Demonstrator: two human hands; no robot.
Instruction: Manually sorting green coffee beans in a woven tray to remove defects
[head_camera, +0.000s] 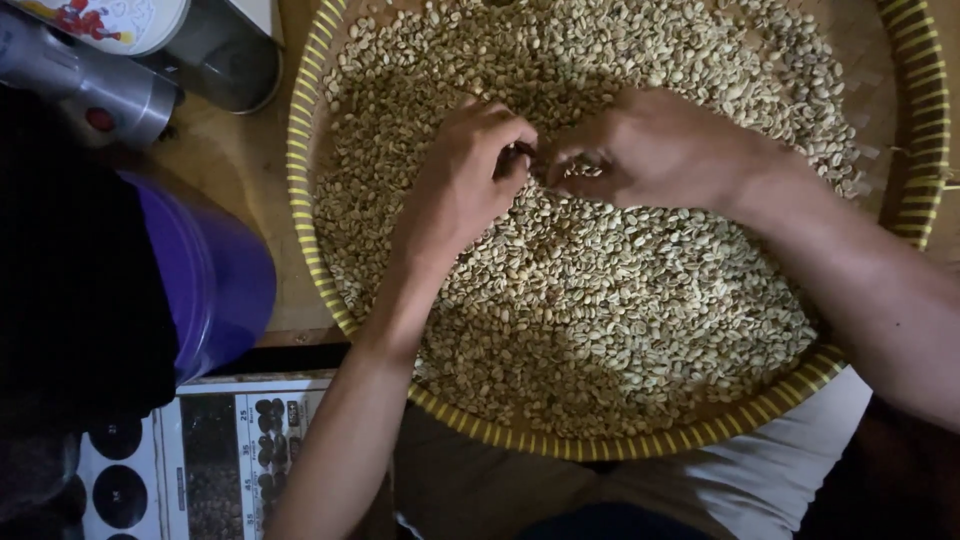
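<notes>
Big round woven tray (305, 180) with a yellow-striped rim is sitting on a wooden worktop (240, 170), loaded with pale green coffee beans (600, 310). Both hands are down in the pile near the middle, a bit toward 12 o'clock. The left hand (465, 180) has its fingers (512, 135) curled in narrow, pinching at something small and dark; can't tell exactly what it is. The right hand (650, 145) comes in from 3 o'clock, fingers bunched close over the beans, tips nearly touching the left ones. At 9 o'clock, off the tray, there's a purple bucket (215, 280), a metal canister (90, 85) at 10 o'clock, and a printed chart (225, 455) at 7 o'clock.
</notes>
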